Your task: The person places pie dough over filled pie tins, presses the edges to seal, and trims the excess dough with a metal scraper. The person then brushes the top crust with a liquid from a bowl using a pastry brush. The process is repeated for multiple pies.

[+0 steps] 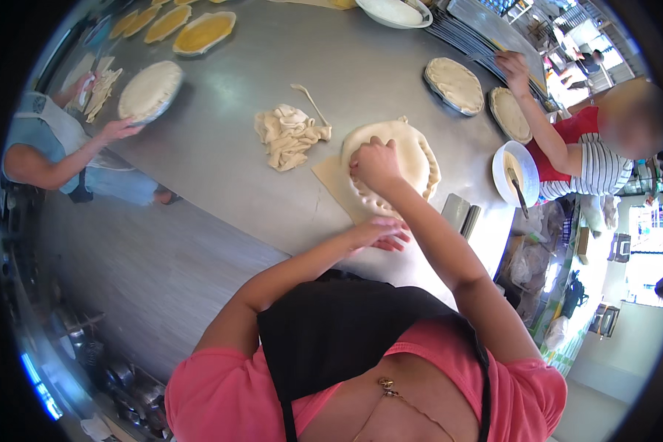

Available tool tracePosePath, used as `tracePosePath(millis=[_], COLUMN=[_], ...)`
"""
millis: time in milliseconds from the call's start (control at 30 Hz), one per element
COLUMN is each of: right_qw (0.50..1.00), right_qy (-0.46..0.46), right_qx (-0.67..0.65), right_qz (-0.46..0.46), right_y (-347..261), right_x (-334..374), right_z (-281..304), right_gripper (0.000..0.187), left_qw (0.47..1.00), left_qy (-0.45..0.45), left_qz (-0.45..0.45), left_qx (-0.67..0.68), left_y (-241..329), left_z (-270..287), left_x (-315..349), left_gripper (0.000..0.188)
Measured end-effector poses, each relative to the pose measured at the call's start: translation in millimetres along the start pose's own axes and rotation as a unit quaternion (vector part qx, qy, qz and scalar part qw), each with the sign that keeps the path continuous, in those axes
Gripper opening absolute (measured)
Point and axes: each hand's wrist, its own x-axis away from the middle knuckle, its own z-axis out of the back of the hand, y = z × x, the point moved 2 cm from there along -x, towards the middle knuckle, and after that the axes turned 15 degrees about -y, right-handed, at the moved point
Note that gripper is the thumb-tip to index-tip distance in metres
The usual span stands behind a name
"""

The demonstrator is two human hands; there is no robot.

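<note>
A round pie with a pale, uncooked top crust sits before me on the metal table, its edge crimped along the near and right sides. My right hand is closed, its curled fingers at the left rim of the crust; the fingertips are partly hidden. Beside the pie's near edge, my left hand has its fingers stretched out and holds nothing. A flat sheet of dough reaches out from under the pie's left side. Further left lies a heap of dough scraps, with a thin strip trailing off it.
Right of the pie are a metal scraper and a white bowl with a brush. A co-worker stands there near two covered pies. Another person at left holds a pie. Yellow-filled pie shells sit far left.
</note>
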Motion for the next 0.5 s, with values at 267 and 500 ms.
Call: tracePosePath(millis=[267,500], right_qw=[0.996,0.984], right_qy=[0.044,0.061], right_qx=[-0.015,-0.074], right_qz=[-0.078,-0.148], right_y=[10,15], right_x=[-21,-27], right_z=[4,18], right_gripper=[0.006,0.01], left_qw=[0.986,0.93], left_qy=[0.148,0.346], left_qz=[-0.046,-0.087], left_qx=[-0.063,-0.084], left_y=[23,25], left_z=[15,39], left_x=[60,82], left_gripper=[0.036,0.035])
